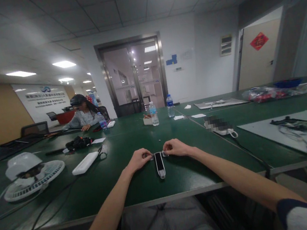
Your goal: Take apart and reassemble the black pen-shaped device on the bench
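A slim black-and-white device (159,165) lies on a green tabletop (190,174), directly in front of the wearer and near the tabletop's front edge. Its long axis runs almost straight away from the body. The rounded white end points toward the wearer, and the black-faced upper end points toward the glass doors (133,75) across the room. Small silver tabs (151,157) project from both sides of the upper end.

The left hand (139,160) and right hand (176,147) are apart, one on each side of the device, with the arms coming in from the lower corners. Each hand's fingertips (150,156) pinch the tab on its side. The lower length of the device is uncovered.

To the left lie a white fan (33,175), a white oblong case (85,163) with a dark cable, and a black bundle (79,143). Two water bottles (153,113) stand farther ahead. To the right are a blurred object (216,123) with a white cord and a grey board (302,132) carrying dark parts and wires. A seated co-worker (82,117) in a grey sleeve has one hand (86,127) on the far tabletop.
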Motion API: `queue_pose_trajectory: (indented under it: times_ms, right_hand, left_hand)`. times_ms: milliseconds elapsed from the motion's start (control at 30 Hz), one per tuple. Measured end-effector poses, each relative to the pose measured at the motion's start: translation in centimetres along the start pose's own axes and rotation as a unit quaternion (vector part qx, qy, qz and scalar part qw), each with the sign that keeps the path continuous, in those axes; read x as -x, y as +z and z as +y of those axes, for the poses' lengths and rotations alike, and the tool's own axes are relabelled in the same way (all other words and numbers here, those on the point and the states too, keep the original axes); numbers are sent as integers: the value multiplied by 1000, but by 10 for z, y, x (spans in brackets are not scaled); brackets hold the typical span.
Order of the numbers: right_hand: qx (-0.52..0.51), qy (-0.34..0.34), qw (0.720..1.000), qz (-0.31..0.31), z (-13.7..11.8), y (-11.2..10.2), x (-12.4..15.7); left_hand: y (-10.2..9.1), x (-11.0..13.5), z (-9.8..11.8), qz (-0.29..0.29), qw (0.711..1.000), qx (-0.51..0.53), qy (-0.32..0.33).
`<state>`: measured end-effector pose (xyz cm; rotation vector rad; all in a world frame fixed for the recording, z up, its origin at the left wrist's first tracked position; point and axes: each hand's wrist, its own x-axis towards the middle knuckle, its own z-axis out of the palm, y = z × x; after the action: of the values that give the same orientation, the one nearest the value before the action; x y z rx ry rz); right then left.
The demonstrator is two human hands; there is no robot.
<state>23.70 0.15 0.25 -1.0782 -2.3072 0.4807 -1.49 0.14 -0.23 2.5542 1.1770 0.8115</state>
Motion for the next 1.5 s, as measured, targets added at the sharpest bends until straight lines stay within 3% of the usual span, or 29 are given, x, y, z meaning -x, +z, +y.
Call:
queue_pose_trajectory:
  times_ms: [367, 1500]
  right_hand:
    - [52, -18, 998, -1, -4, -1, 0]
    - [20, 10, 1000, -8, 3, 2, 0]
  left_hand:
    - [-1, 0, 1, 4, 1000, -10, 11]
    - [1, -1, 0, 2, 1000, -11, -1]
